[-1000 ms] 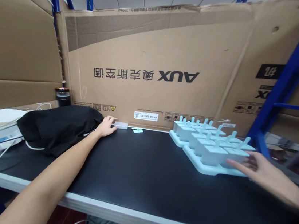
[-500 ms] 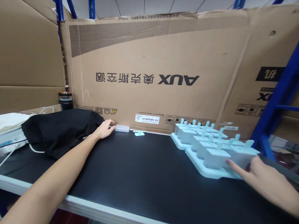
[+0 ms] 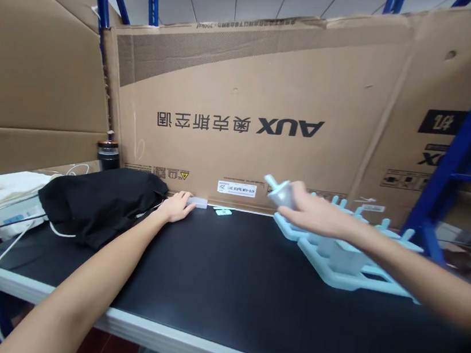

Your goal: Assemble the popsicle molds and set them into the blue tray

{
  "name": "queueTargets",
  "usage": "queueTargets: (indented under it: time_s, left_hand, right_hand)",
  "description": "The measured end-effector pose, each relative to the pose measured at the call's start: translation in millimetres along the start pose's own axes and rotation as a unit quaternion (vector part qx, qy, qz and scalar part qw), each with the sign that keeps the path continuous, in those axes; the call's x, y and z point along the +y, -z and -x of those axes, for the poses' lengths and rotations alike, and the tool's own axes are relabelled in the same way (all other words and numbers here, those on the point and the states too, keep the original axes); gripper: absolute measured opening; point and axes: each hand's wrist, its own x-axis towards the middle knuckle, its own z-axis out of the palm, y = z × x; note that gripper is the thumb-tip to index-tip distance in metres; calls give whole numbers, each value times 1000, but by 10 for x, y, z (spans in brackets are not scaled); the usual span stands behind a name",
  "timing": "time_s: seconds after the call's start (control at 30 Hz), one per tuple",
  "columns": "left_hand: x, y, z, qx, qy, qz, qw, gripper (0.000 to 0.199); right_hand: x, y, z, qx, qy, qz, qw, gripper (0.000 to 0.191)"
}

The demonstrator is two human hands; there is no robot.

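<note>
My right hand (image 3: 307, 210) grips a popsicle mold (image 3: 283, 194) with a light blue lid and stick, tilted in the air above the left end of a light blue tray (image 3: 337, 279). Several more molds (image 3: 346, 256) stand in this tray, partly behind my right forearm. Near the back edge of the black shelf surface, my left hand (image 3: 177, 206) lies with its fingers apart, by a small translucent white box (image 3: 198, 202). Just right of that box lie small light blue pieces (image 3: 223, 211).
A black cloth (image 3: 101, 205) is heaped left of my left hand, with a dark jar (image 3: 108, 157) behind it. White cables run at the left. Cardboard (image 3: 247, 85) walls the back, and a blue post (image 3: 459, 154) stands right.
My right hand has lifted a mold from the tray's right front and carried it left. My left hand has shifted slightly right, its fingers now at the small box. The view has moved slightly.
</note>
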Motion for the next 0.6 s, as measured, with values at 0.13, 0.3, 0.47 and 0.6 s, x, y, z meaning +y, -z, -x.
queueTargets:
  time_s: [0.13, 0.3, 0.47, 0.6]
  left_hand:
    - [85, -44, -25, -34, 23, 27, 999, 52]
    - [96, -60, -33, -43, 35, 19, 998, 50]
    - [101, -56, -23, -35, 39, 11, 999, 44]
    - [114, -50, -16, -34, 31, 7, 999, 43]
  right_hand:
    - [-433, -492, -671, -125, 32, 91, 987, 63]
    - [-553, -895, -1074, -137, 19, 135, 981, 75]
    - [-655, -899, -1134, -102, 38, 171, 979, 72]
    - [-696, -703, -1169, -99, 30, 195, 975, 65]
